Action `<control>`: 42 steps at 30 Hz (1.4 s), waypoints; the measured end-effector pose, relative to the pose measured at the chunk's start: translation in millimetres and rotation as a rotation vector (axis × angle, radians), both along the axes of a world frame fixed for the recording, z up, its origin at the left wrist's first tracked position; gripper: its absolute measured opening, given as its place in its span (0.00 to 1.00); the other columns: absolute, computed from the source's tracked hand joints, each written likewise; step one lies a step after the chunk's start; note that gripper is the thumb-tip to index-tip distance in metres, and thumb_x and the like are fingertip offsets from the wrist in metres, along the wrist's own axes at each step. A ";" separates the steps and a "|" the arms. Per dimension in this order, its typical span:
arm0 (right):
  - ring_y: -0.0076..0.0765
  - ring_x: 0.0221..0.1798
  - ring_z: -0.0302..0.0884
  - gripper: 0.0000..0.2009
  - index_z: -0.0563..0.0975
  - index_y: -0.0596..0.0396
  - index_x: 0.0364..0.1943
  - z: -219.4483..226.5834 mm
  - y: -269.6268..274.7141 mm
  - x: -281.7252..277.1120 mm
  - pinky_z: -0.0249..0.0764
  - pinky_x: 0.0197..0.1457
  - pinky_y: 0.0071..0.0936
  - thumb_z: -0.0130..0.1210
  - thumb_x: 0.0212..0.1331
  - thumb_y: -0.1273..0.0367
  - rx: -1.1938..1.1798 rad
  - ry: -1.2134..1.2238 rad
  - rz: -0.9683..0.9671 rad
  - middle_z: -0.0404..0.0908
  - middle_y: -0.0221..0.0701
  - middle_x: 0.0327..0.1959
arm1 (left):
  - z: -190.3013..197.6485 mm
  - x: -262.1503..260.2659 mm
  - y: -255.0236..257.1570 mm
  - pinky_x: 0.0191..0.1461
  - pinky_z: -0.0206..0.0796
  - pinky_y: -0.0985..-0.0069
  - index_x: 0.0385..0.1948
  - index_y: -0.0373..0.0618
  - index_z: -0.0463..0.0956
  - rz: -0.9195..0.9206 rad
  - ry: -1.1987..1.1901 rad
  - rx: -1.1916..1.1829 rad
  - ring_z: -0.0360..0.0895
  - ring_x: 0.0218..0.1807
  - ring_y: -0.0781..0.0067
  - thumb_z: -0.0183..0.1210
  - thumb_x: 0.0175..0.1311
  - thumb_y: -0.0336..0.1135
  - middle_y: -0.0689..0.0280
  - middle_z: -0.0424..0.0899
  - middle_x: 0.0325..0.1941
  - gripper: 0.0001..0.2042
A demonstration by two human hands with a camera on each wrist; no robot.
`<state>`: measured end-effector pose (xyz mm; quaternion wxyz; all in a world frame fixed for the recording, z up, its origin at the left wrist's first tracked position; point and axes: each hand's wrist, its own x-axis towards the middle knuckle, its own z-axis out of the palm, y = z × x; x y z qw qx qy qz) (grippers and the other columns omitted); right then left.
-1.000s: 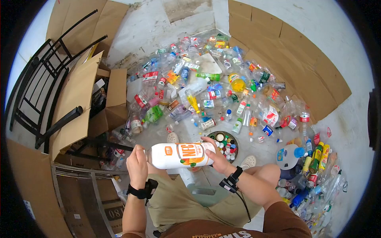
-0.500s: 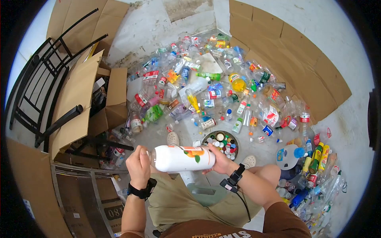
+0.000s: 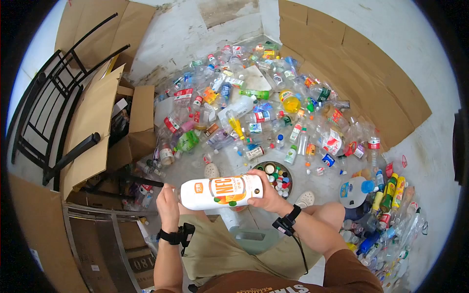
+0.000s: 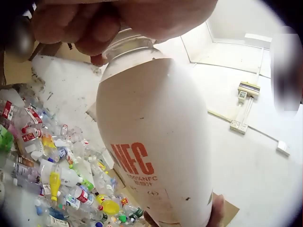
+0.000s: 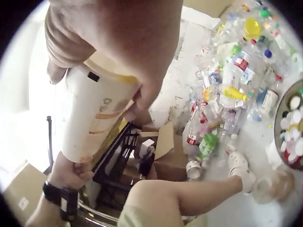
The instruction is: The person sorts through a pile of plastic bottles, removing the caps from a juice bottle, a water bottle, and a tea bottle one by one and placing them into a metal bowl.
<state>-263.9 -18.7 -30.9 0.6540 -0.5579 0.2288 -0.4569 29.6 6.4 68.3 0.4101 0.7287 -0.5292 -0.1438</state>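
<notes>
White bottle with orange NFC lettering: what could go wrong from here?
The left hand holds the neck end of the white bottle, the right hand its lower end; a slip might drop it. Falling, it could knock the round dark tray nearby and scatter the small multicoloured caps inside.

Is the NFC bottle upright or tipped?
Tipped: in the head view the bottle runs sideways, neck at the left hand, base in the right hand.

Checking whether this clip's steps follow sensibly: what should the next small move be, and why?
Probably a twist by the left hand at the neck of the bottle: its fingers curl over that end, the right hand grips the other, and a tray of loose caps sits nearby. Whether a cap is under the fingers is hidden.
</notes>
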 end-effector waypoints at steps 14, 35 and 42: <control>0.26 0.26 0.73 0.34 0.71 0.42 0.57 -26.8 -13.4 -6.7 0.56 0.17 0.15 0.31 0.62 0.34 1.039 -0.453 0.515 0.82 0.32 0.35 | 35.4 -17.4 6.2 0.32 0.60 0.73 0.31 0.32 0.73 -0.325 -0.298 -0.305 0.69 0.26 0.71 0.40 0.70 0.34 0.58 0.76 0.25 0.15; 0.40 0.69 0.61 0.39 0.51 0.45 0.72 0.2 -7.1 -2.6 0.75 0.58 0.48 0.57 0.60 0.51 0.615 -0.576 0.357 0.58 0.36 0.70 | 49.9 -5.2 9.6 0.29 0.59 0.75 0.31 0.36 0.72 -0.173 -0.009 -0.020 0.64 0.24 0.78 0.54 0.61 0.33 0.65 0.71 0.21 0.08; 0.45 0.60 0.71 0.34 0.58 0.44 0.69 -54.9 -18.2 -5.9 0.77 0.53 0.40 0.38 0.66 0.41 0.880 -0.625 0.928 0.72 0.37 0.59 | 67.2 -18.3 6.4 0.30 0.61 0.73 0.30 0.37 0.73 -0.459 -0.360 -0.284 0.69 0.24 0.66 0.54 0.57 0.30 0.57 0.74 0.25 0.06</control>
